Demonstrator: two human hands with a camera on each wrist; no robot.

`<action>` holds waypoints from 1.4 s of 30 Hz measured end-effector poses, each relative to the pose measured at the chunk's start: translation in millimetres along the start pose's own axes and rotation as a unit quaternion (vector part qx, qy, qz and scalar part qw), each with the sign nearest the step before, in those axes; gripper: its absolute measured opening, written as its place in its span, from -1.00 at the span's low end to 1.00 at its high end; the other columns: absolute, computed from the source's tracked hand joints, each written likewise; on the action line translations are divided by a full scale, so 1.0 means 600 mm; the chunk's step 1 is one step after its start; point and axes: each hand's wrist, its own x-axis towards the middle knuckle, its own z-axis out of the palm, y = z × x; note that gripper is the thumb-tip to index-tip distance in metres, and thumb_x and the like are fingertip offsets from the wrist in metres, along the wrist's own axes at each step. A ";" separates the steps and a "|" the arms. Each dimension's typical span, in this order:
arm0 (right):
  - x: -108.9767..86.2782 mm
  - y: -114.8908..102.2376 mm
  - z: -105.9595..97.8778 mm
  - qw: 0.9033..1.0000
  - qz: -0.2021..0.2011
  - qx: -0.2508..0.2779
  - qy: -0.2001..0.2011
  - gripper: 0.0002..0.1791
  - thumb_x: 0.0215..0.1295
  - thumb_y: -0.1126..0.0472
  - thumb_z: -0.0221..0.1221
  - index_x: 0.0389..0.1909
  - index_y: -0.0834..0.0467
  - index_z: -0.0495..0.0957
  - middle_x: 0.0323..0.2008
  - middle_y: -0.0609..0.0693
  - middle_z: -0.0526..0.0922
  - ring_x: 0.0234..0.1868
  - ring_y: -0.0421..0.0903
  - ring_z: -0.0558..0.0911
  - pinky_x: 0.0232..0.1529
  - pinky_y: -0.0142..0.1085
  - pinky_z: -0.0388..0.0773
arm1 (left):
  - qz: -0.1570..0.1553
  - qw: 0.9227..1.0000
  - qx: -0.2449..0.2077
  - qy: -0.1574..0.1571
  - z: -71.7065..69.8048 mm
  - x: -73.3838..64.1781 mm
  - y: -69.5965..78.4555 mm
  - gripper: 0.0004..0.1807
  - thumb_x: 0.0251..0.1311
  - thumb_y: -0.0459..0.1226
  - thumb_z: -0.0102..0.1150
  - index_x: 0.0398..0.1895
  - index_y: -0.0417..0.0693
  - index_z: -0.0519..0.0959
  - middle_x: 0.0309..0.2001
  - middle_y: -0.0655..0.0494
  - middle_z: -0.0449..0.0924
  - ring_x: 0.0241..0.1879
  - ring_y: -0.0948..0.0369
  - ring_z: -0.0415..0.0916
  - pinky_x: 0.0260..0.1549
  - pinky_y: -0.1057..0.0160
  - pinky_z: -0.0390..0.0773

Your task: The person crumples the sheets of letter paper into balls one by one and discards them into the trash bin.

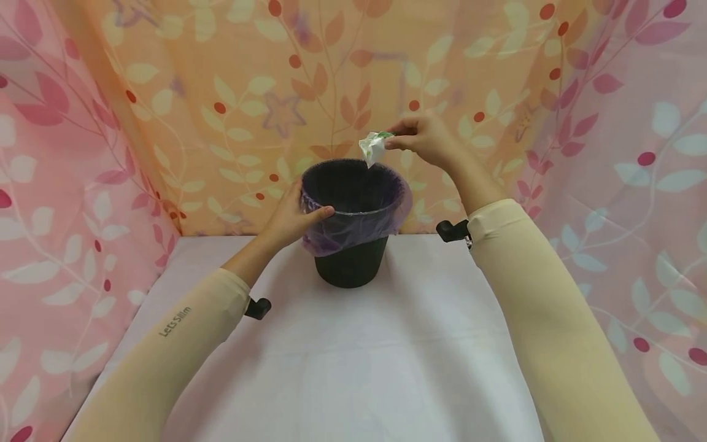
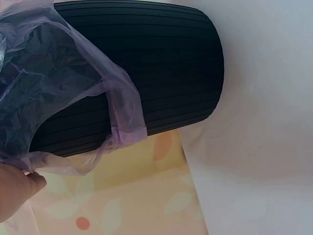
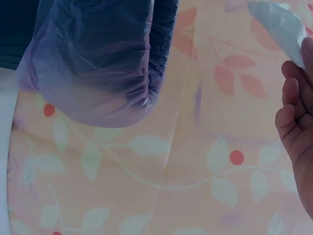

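Observation:
A black ribbed trash can [image 1: 353, 267] stands on the white-covered table, a thin purple bag [image 1: 337, 238] lining it and folded down over its rim. At the can's left side my left hand [image 1: 288, 216] grips the bag-covered rim, thumb near the front edge. My right hand [image 1: 424, 140] is raised above the can's right rear side and pinches a crumpled white and green wrapper [image 1: 372, 148] between thumb and fingers. In the right wrist view, the pale wrapper [image 3: 281, 29] juts from the fingertips, apart from the bag. The can's bottom inside is too dark to make out.
A white cloth [image 1: 353, 368] covers the table. Patterned curtains hang behind [image 1: 232, 123] and along both sides, close to the table's edges. Black wrist mounts [image 1: 453, 231] protrude from both sleeves.

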 end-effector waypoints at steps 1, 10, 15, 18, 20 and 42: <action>0.003 0.000 -0.001 1.000 -0.002 -0.006 0.001 -0.62 0.31 0.07 0.39 0.05 0.18 0.72 -0.14 -0.03 0.79 -0.18 -0.19 0.69 -0.16 -0.41 0.56 | -0.002 1.000 0.000 -0.001 0.000 0.000 0.000 0.21 0.14 0.28 0.36 0.66 -0.06 -0.04 0.61 -0.15 0.03 0.60 -0.06 -0.03 0.53 -0.21 0.04; 0.038 -0.005 0.007 0.996 -0.047 -0.081 -0.011 -0.66 0.39 0.17 0.33 0.12 0.18 0.70 -0.01 0.13 0.76 -0.06 -0.11 0.69 -0.06 -0.40 0.56 | -0.018 1.000 0.002 -0.005 -0.007 0.001 0.001 0.24 0.13 0.32 0.34 0.67 -0.06 -0.08 0.62 -0.14 -0.02 0.61 -0.08 -0.07 0.53 -0.25 0.01; 0.057 0.003 0.018 0.997 -0.033 -0.067 -0.027 -0.70 0.37 0.25 0.33 0.08 0.22 0.71 -0.03 0.15 0.76 -0.07 -0.13 0.69 -0.03 -0.38 0.56 | -0.011 1.000 0.005 -0.004 -0.006 0.005 0.001 0.22 0.13 0.31 0.34 0.66 -0.05 -0.04 0.61 -0.14 0.02 0.60 -0.06 -0.04 0.53 -0.22 0.03; 0.065 0.014 0.024 0.997 -0.020 -0.060 -0.034 -0.71 0.37 0.26 0.33 0.08 0.21 0.70 -0.02 0.14 0.76 -0.08 -0.15 0.69 -0.02 -0.37 0.58 | -0.009 1.000 0.004 -0.003 -0.005 0.006 0.001 0.21 0.13 0.31 0.35 0.66 -0.03 -0.04 0.61 -0.13 0.04 0.60 -0.06 -0.03 0.53 -0.21 0.04; 0.069 0.022 0.029 0.998 -0.016 -0.056 -0.035 -0.71 0.37 0.27 0.33 0.07 0.22 0.70 -0.01 0.15 0.76 -0.06 -0.13 0.70 0.00 -0.35 0.59 | -0.011 1.000 0.003 -0.005 -0.004 0.006 0.001 0.22 0.13 0.31 0.34 0.66 -0.02 -0.05 0.61 -0.12 0.02 0.60 -0.05 -0.03 0.53 -0.22 0.04; 0.027 0.044 0.029 0.996 -0.030 -0.075 -0.047 -0.65 0.36 0.31 0.32 0.13 0.29 0.65 0.06 0.24 0.71 0.06 0.08 0.67 0.10 -0.14 0.60 | -0.017 1.000 -0.015 0.000 0.003 0.001 0.003 0.28 0.09 0.31 0.38 0.68 -0.01 -0.12 0.64 -0.07 -0.05 0.61 -0.03 -0.07 0.54 -0.21 0.02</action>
